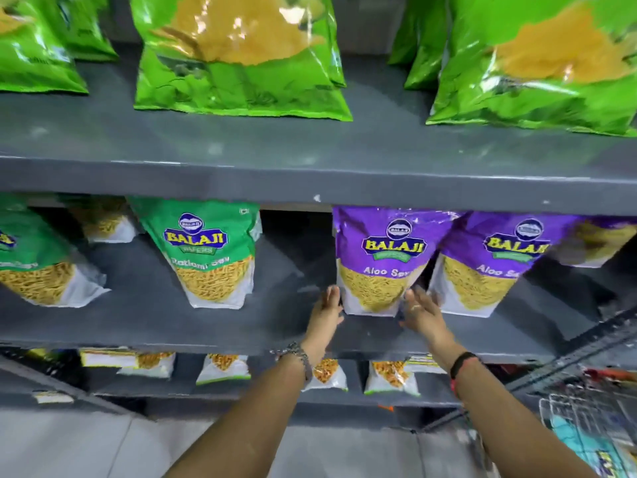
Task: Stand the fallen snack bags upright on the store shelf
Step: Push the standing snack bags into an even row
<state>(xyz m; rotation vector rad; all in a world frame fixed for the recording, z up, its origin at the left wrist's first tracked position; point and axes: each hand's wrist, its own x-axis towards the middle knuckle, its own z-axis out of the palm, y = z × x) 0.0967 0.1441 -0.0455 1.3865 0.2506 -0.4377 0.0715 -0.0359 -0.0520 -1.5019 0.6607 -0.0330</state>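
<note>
A purple Aloo Sev bag (379, 260) stands upright on the grey middle shelf (172, 322). My left hand (325, 312) rests flat against its lower left edge, fingers apart. My right hand (422, 310) lies at its lower right edge, fingers spread, between this bag and a second purple Aloo Sev bag (482, 267) that stands upright beside it. Neither hand closes around the bag. A green Ratlami Sev bag (210, 257) stands upright to the left, with a gap between it and the purple one.
Large bright green bags (238, 53) stand on the upper shelf (310, 150). More green bags (38, 267) sit at the middle shelf's far left. Small white bags (224, 369) line the lower shelf. A wire basket (586, 426) is at the bottom right.
</note>
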